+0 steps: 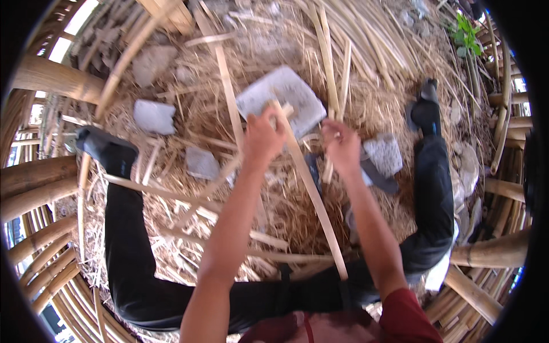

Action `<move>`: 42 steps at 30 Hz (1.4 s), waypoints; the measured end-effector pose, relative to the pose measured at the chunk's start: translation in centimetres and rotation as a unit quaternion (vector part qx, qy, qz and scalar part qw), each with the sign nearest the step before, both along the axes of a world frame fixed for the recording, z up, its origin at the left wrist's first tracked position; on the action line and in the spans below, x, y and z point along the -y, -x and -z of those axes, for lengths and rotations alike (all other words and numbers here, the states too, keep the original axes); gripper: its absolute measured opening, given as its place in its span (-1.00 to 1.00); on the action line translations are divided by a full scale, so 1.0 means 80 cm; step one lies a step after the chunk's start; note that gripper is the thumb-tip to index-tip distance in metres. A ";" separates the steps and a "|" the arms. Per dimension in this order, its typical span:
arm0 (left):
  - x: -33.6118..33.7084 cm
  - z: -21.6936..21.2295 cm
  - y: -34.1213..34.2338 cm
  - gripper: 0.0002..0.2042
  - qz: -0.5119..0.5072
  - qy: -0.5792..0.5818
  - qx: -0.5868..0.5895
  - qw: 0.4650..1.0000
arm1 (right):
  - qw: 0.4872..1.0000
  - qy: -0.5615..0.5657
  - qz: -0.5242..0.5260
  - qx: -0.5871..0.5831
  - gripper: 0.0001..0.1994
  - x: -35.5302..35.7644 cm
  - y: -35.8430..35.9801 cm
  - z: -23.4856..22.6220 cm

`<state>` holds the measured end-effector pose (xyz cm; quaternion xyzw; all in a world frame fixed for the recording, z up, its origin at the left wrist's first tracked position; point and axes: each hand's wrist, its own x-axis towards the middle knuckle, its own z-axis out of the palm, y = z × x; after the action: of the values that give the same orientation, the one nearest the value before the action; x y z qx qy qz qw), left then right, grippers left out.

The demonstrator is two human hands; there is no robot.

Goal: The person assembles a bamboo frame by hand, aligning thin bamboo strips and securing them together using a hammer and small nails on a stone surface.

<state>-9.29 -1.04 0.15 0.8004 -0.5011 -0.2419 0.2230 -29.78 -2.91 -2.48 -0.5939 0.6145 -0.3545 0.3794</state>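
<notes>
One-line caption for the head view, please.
Seated among bamboo shavings, a person grips a long bamboo strip with the left hand over a grey stone block; right hand alongside.

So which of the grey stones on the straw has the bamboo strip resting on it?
The big flat stone right above the left hand; the strip reaches onto it. The smaller stones lie apart, untouched.

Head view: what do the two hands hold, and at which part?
Left hand grips the long bamboo strip near its far end. Right hand is closed, but what it holds cannot be told.
</notes>
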 end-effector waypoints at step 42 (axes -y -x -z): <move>0.004 -0.003 0.006 -0.57 -0.015 -0.001 -0.032 0.999 | 0.720 -0.186 -0.494 -0.451 -0.86 -0.175 0.205 -0.023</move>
<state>-9.73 -1.34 0.38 0.7996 -0.4815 -0.2650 0.2418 -46.18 11.09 -0.62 -0.8205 0.3861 0.3138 0.2817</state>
